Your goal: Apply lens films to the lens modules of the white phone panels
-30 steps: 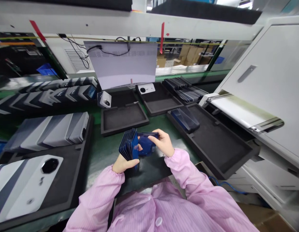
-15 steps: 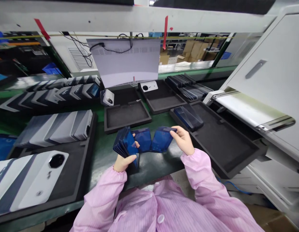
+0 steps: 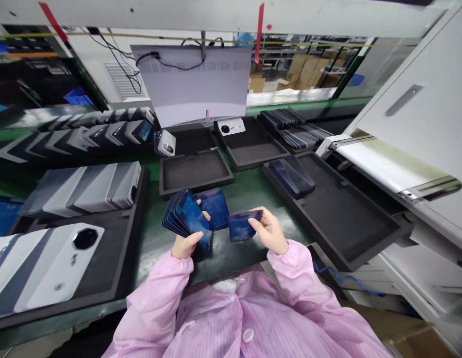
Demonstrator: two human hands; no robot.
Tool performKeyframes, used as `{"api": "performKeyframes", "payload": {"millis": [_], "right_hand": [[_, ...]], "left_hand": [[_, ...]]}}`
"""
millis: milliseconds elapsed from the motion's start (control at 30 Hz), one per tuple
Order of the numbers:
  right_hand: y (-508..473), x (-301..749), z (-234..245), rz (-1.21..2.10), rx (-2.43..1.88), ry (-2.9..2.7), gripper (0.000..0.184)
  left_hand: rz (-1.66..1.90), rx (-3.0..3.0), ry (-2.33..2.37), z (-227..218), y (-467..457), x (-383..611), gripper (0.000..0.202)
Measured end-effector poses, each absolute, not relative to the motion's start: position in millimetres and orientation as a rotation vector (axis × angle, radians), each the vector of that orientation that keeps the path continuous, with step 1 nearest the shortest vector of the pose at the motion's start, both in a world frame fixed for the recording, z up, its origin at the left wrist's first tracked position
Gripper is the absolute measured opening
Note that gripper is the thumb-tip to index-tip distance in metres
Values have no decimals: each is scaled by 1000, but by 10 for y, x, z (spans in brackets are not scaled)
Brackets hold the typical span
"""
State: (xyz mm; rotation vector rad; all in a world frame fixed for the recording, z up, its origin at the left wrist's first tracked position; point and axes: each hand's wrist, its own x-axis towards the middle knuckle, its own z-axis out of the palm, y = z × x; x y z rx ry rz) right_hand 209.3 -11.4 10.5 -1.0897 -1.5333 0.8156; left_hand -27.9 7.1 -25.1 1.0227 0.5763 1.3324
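My left hand (image 3: 186,242) grips a fanned stack of dark blue panels (image 3: 182,216) held upright over the green bench. One blue panel (image 3: 215,207) sticks out to the right of the stack, near my left thumb. My right hand (image 3: 268,231) pinches a single blue panel (image 3: 242,226) by its right end, just right of the stack and apart from it. Pink sleeves cover both arms.
A black foam tray (image 3: 346,219) at right holds a few blue panels (image 3: 291,174) at its far end. Empty black trays (image 3: 193,171) lie ahead. White devices (image 3: 47,271) rest in a tray at left. A white machine (image 3: 402,164) stands at right, a monitor (image 3: 193,84) hangs ahead.
My right hand pulled one panel away from the stack to the right, then drew it back down and closer to the stack. The left hand shifted slightly left with the stack.
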Motion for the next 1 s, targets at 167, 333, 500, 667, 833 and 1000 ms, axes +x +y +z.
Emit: {"api": "performKeyframes", "payload": {"millis": [167,333,500,667,833,1000], "right_hand": [[239,1826,164,713,-894,-1715,21],[423,1618,-29,989,-832,-1507,51],[432,1756,-189,1074,-873,-1454,31],[394,1952,41,757,-800,-1268,18],[282,1882,575,404,-446,-1703,11],[263,1805,733,253,-257,-1822,14]], "left_hand": [[1238,1159,456,-279,46,-320,80],[1150,1146,386,-276,42,-327,81],[1217,912,348,-150,68,-277,75],[1220,627,330,-84,83,-278,66],[1123,521,373,-44,58,-286,64],[1052,533,451,5,56,-254,59]]}}
